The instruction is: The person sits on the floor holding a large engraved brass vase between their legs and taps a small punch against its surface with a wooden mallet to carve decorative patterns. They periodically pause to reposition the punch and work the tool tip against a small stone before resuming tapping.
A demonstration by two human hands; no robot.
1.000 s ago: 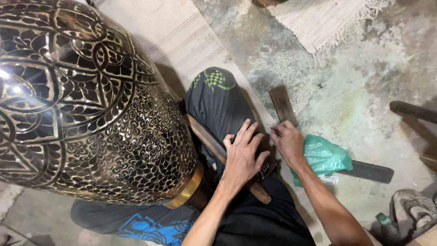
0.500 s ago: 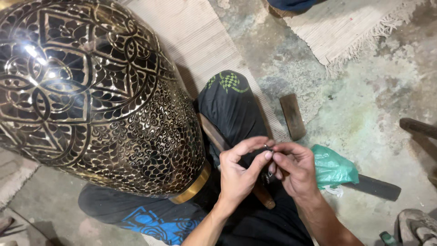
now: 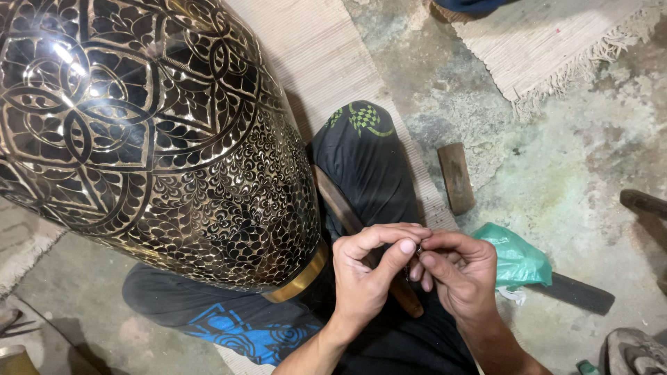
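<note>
Small dark metal piece [image 3: 417,251] pinched between left hand [image 3: 365,274] and right hand [image 3: 462,274] fingertips.

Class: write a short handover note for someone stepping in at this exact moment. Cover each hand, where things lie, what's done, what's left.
Left hand and right hand: fingertips meet over the lap, pinching something small, too small to identify.
Engraved vase leans on the legs, left of the hands.
Wooden stick lies across the lap under the hands.
Wooden block and green bag on the floor, right.
Done/left: cannot tell; engraving covers the visible side.

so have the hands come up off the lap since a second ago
Yes. Both the left hand and right hand lifted off the lap, fingertips now pinched together beside the engraved metal vessel.
</note>
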